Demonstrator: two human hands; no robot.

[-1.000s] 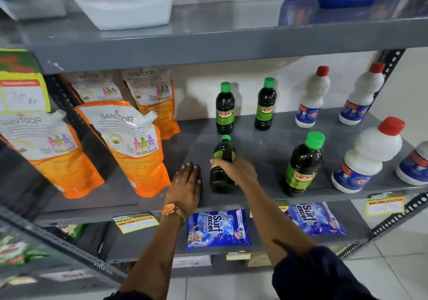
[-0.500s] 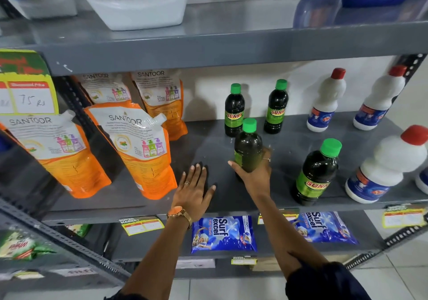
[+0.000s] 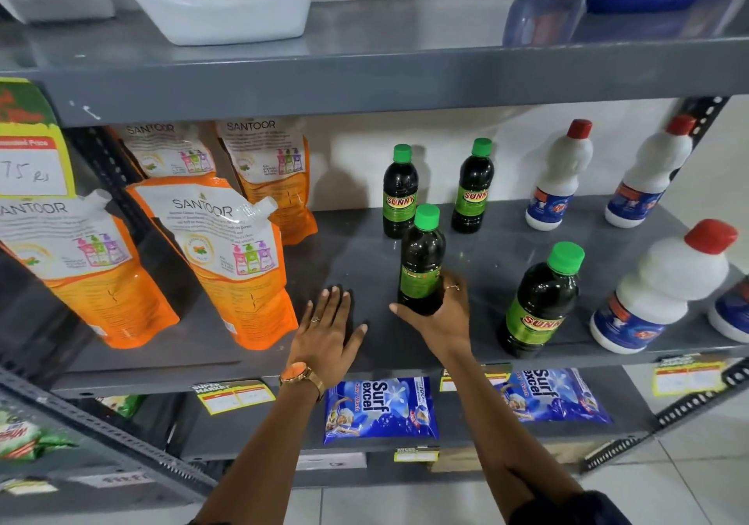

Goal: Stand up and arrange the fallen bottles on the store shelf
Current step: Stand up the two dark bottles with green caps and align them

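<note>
Bottle now upright, right hand gripping

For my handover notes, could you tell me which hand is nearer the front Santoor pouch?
Left. The left hand lies flat just right of the front Santoor pouch; the right hand is farther right, gripping a dark bottle.

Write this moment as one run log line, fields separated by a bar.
right hand: grips upright dark bottle | left hand: flat on shelf, empty

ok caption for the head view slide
Right hand holds a green-capped dark bottle upright on the grey shelf; left hand rests flat beside it.
</note>
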